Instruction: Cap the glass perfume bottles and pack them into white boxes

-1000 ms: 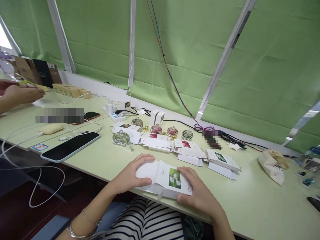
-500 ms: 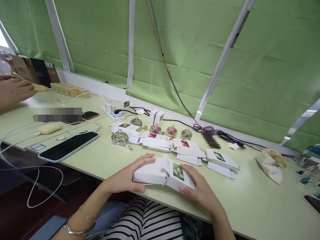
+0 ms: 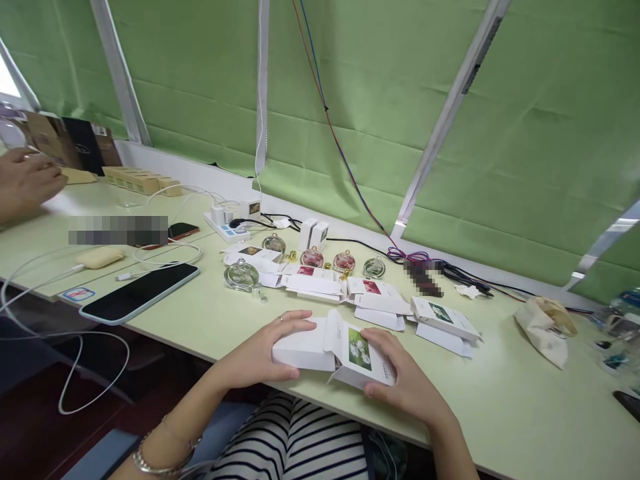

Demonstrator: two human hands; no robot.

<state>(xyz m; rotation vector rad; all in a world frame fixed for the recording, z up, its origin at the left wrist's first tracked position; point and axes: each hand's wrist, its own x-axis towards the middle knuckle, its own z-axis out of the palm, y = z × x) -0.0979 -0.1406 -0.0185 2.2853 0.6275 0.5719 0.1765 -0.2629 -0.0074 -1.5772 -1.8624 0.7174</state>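
Observation:
Both my hands hold a white folding carton [image 3: 340,350] with a green flower picture, just above the near edge of the pale green table [image 3: 500,400]. My left hand [image 3: 265,347] grips the carton's plain white left part, fingers over the top and thumb underneath. My right hand [image 3: 405,380] grips the printed right part, thumb at its lower corner. The carton is partly folded, with a flap standing up in the middle.
Beyond my hands lie several flat white cartons [image 3: 380,303], round glass bottles [image 3: 345,262] and a clear glass bottle [image 3: 241,277]. A phone [image 3: 140,292], cables and a power strip [image 3: 227,232] lie at the left. Another person's hand [image 3: 25,180] rests at the far left. A crumpled bag [image 3: 545,327] sits at the right.
The carton went from a flatter sheet to a more folded shape between my hands. The other person's hand at far left drew back.

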